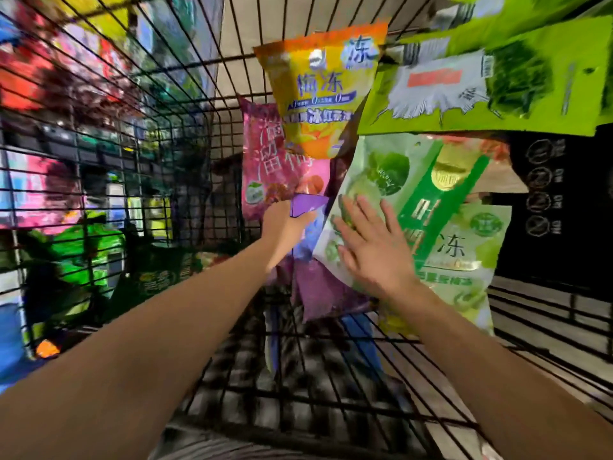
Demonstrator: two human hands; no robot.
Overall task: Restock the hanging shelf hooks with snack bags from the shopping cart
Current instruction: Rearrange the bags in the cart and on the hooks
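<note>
The purple snack bag (pixel 326 290) is held at its upper edge by the left grip (pixel 286 224), with fingers curled around it, inside the wire shopping cart (pixel 298 398). The right grip (pixel 374 255) is laid flat (fingers spread, nothing grasped) on the pale green bag (pixel 461 237) just beside.

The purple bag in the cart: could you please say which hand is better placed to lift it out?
Left, I'd say. The left hand grips the purple bag, while the right hand lies flat on the pale green bag.
</note>
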